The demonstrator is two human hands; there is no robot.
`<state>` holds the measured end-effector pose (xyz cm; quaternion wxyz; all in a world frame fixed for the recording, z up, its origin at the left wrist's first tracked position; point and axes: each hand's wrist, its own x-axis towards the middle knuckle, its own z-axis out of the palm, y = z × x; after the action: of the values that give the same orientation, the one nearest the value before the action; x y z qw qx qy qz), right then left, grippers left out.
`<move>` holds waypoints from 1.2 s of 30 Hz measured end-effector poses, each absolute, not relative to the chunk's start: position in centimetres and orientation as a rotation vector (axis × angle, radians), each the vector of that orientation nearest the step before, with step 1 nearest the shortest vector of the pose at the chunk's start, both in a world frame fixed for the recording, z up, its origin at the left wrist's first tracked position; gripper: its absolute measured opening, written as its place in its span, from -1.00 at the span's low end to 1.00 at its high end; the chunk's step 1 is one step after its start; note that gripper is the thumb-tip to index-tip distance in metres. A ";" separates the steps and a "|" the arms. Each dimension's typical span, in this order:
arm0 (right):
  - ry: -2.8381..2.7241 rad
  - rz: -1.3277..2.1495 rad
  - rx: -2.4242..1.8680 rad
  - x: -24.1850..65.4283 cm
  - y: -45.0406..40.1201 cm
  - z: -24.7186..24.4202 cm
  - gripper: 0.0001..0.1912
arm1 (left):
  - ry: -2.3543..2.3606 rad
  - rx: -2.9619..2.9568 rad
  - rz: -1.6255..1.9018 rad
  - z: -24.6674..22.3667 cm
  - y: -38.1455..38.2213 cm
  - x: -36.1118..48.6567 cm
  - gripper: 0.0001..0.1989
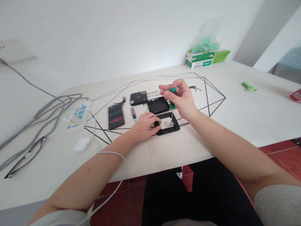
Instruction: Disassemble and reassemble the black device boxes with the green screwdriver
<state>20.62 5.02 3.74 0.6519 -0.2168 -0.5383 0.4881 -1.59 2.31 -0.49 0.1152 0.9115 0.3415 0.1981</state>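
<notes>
My right hand [184, 99] is closed around the green and black handle of a screwdriver [173, 98], with some fingers stretched out to the left. The screwdriver's shaft points down to the right side of a silver metal plate [168, 125], which sits inside a black plastic case half [176, 128]. My left hand [147, 125] grips the left edge of this case half, fingertips resting by the plate. Just behind lies another open black case part [158, 105]. Some green board-like thing [173, 106] shows partly behind the screwdriver. The screw, if any, under the tip is too small to see.
Behind the left hand lie a closed black box [138, 98], a second screwdriver [133, 113] and a blurred-out phone [116, 116]. Further left are cables [47, 116], a power strip [78, 116], a white earphone case [82, 144] and glasses [25, 157]. Green boxes [199, 59] stand by the wall.
</notes>
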 end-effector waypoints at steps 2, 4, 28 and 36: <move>-1.242 1.100 -0.494 20.4 5.0 3.7 -0.44 | 1.003 2.671 0.579 -0.5 2.3 -1.6 -0.80; -1.239 1.110 -0.488 20.4 4.9 3.8 -0.49 | 1.001 2.670 0.578 -0.5 2.3 -1.6 -0.81; -1.201 0.997 -0.547 20.7 5.6 3.3 -0.91 | 0.993 2.682 0.573 -0.4 2.3 -1.6 -0.79; -1.276 1.028 -0.511 20.4 5.2 3.4 -0.54 | 1.000 2.685 0.587 -0.4 2.2 -1.6 -0.80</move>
<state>20.44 5.23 3.43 0.6537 -0.2251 -0.5626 0.4533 -1.58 2.20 -0.42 0.1083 0.9126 0.3400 0.1996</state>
